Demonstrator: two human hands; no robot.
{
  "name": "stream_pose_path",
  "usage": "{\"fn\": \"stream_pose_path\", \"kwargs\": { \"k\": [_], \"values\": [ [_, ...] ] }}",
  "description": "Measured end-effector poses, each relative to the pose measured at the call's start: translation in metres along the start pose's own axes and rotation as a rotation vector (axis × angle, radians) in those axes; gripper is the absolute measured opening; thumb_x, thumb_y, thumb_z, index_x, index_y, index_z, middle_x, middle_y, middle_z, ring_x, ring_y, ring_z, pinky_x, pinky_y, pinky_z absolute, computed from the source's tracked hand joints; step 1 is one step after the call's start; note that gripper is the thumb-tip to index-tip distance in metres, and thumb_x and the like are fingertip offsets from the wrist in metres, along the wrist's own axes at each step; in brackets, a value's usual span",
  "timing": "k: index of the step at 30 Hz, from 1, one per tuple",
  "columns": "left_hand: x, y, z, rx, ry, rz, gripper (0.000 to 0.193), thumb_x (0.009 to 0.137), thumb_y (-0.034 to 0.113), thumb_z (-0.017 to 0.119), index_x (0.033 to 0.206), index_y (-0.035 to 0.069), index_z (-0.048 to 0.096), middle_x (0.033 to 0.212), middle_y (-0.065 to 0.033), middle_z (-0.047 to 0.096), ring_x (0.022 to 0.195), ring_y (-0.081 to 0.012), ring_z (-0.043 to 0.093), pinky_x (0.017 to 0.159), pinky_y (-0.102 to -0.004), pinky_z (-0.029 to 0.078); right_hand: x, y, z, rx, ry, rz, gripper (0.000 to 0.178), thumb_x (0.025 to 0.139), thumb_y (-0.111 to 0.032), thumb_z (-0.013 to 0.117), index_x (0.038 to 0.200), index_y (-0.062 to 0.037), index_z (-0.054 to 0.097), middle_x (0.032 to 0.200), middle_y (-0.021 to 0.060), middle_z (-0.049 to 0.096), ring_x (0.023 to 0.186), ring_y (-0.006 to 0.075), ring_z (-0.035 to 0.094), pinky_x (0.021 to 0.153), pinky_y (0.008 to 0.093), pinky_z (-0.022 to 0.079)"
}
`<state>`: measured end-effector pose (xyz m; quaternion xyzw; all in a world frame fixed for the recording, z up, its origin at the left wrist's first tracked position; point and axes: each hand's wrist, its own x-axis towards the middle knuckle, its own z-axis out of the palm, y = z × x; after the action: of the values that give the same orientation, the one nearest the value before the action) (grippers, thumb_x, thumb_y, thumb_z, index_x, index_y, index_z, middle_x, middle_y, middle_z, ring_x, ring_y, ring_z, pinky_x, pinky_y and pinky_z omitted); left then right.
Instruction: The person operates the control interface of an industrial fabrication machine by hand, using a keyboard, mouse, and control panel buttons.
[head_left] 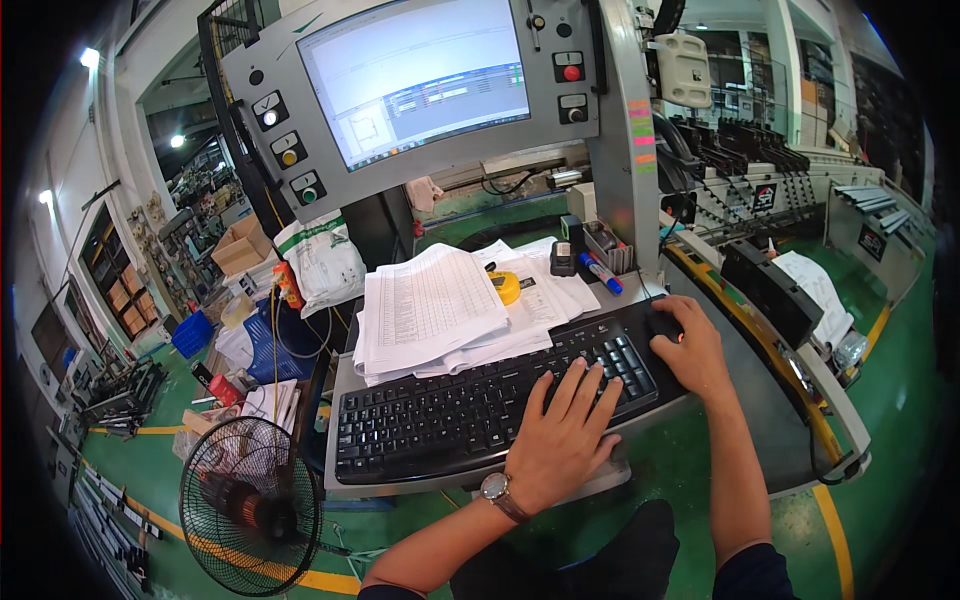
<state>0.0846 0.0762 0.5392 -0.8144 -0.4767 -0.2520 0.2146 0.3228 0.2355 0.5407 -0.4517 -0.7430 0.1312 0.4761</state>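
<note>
My left hand (558, 440) rests over the right part of a black keyboard (420, 428), its fingers spread on the keys and the palm at the front edge. A wristwatch (497, 488) is on that wrist. To the right of the keyboard my right hand (697, 352) is curled over a black computer mouse (661, 322), which its fingers partly cover. Beyond the keyboard lies a loose stack of printed sheets (430, 305) overlapping its back edge. On the papers sit a yellow tape measure (506, 288) and a small black object (563, 259). A blue marker (601, 274) lies beside them.
Above the desk hangs a grey control panel with a lit screen (420, 90) and push buttons. A black fan (250, 507) stands at the lower left, near a blue basket (275, 340) and a white bag (320, 262). Machinery (760, 190) stands at the right.
</note>
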Motion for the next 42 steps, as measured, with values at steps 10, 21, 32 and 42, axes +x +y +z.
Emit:
{"fn": "stream_pose_path", "kwargs": {
  "k": [10, 21, 32, 42],
  "values": [
    [0.0001, -0.0020, 0.0009, -0.057, -0.032, -0.022, 0.074, 0.101, 0.043, 0.084, 0.162, 0.006, 0.063, 0.159, -0.0175, 0.067, 0.157, -0.0373, 0.056, 0.129, -0.0593, 0.043, 0.0001, -0.0011, -0.0009, -0.004, 0.006, -0.008, 0.051, 0.089, -0.020, 0.075, 0.138, -0.0054, 0.076, 0.146, 0.0140, 0.074, 0.129, 0.0376, 0.074, 0.101, 0.0445, 0.060],
    [-0.0007, -0.0008, 0.0005, -0.014, -0.001, -0.001, 0.076, 0.100, 0.044, 0.085, 0.163, 0.008, 0.062, 0.165, -0.0182, 0.063, 0.165, -0.0384, 0.048, 0.131, -0.0597, 0.042, -0.0002, -0.0034, -0.0017, -0.002, -0.008, 0.020, 0.049, 0.089, -0.021, 0.076, 0.135, -0.0058, 0.078, 0.146, 0.0149, 0.074, 0.131, 0.0391, 0.074, 0.109, 0.0457, 0.059],
    [0.0004, -0.0013, 0.0005, -0.043, -0.009, -0.022, 0.074, 0.100, 0.043, 0.085, 0.161, 0.006, 0.064, 0.157, -0.0172, 0.068, 0.159, -0.0389, 0.054, 0.130, -0.0592, 0.043, 0.0000, -0.0008, 0.0000, -0.007, 0.004, -0.007, 0.051, 0.088, -0.021, 0.075, 0.136, -0.0046, 0.077, 0.148, 0.0163, 0.073, 0.135, 0.0409, 0.073, 0.116, 0.0478, 0.057],
    [0.0014, -0.0002, -0.0002, -0.008, 0.023, -0.003, 0.075, 0.101, 0.044, 0.085, 0.162, 0.007, 0.063, 0.161, -0.0184, 0.067, 0.161, -0.0402, 0.052, 0.130, -0.0605, 0.042, -0.0005, -0.0041, -0.0018, -0.021, 0.009, 0.010, 0.051, 0.088, -0.022, 0.075, 0.135, -0.0043, 0.078, 0.150, 0.0172, 0.073, 0.137, 0.0414, 0.072, 0.118, 0.0484, 0.056]
  ]
}}
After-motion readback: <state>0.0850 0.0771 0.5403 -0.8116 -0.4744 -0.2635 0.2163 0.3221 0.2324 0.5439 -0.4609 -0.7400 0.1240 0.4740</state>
